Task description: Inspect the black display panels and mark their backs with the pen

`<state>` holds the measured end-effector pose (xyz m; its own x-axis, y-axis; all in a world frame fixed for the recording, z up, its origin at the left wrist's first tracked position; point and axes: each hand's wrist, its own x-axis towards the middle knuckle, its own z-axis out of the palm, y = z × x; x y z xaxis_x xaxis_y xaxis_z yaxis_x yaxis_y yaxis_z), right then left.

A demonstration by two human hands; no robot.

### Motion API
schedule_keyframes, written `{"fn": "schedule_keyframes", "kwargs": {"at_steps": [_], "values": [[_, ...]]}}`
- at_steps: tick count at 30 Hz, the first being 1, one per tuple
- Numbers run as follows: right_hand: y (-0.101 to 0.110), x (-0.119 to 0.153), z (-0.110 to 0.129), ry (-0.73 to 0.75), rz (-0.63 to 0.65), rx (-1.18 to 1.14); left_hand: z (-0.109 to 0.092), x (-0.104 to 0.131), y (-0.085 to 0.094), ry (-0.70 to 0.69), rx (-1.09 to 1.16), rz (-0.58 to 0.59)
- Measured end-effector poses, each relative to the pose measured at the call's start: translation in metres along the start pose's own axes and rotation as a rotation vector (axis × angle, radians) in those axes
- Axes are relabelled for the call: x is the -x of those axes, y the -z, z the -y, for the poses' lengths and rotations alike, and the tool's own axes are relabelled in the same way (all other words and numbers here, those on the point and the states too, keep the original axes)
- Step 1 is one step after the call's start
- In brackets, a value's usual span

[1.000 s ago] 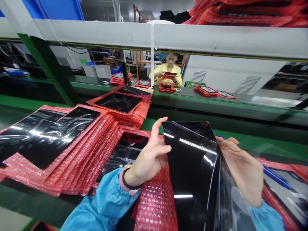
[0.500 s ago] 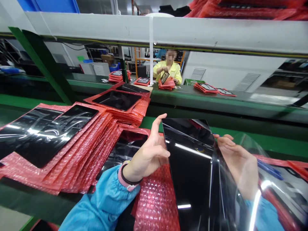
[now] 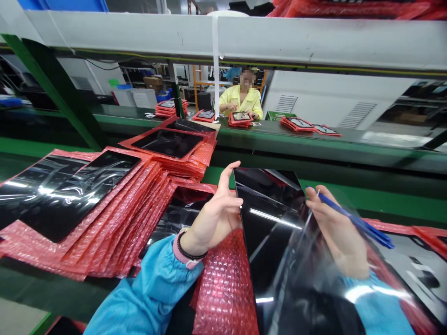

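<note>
My left hand (image 3: 216, 216) grips the left edge of a glossy black panel (image 3: 265, 242), which is tilted up and reflects the ceiling lights. At the panel's upper right, my right hand (image 3: 337, 228) has its fingers pinched on a clear film (image 3: 314, 260) that hangs over the right part of the panel. A blue pen-like tool (image 3: 359, 223) lies along that same hand. Red bubble wrap (image 3: 225, 284) is below my left wrist.
Red bubble bags with black panels (image 3: 84, 195) are stacked at left, and more (image 3: 171, 143) behind. Pouches with grey parts (image 3: 415, 270) lie at right. A person in yellow (image 3: 240, 100) sits across the green bench (image 3: 314, 148). A white beam (image 3: 314, 42) crosses above.
The clear film has shifted over the panel and now covers more of its lower right. My right hand has moved slightly left, and the blue tool shows more fully. The person opposite has lowered a device.
</note>
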<state>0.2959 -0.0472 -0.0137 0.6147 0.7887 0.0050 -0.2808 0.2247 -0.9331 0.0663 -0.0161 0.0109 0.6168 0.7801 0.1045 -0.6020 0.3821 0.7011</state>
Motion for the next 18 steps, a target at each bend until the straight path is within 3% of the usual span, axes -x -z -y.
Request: {"fn": "schedule_keyframes", "kwargs": {"at_steps": [3, 9, 12, 15, 18], "values": [[-0.003, 0.002, -0.002, -0.048, 0.050, 0.003, 0.002, -0.003, -0.002, -0.027, -0.058, -0.047], [-0.001, 0.006, -0.020, 0.040, 0.164, -0.001, 0.018, -0.012, 0.009, -0.083, -0.295, -0.159], [0.018, -0.005, -0.039, 0.133, 0.170, 0.055, 0.027, -0.015, 0.025, -0.100, -0.365, -0.259], [0.048, -0.022, -0.058, 0.254, 0.096, 0.187, 0.032, -0.018, 0.043, -0.087, -0.444, -0.352], [0.075, -0.038, -0.074, 0.251, 0.061, 0.300, 0.037, -0.023, 0.059, -0.064, -0.531, -0.402]]}}
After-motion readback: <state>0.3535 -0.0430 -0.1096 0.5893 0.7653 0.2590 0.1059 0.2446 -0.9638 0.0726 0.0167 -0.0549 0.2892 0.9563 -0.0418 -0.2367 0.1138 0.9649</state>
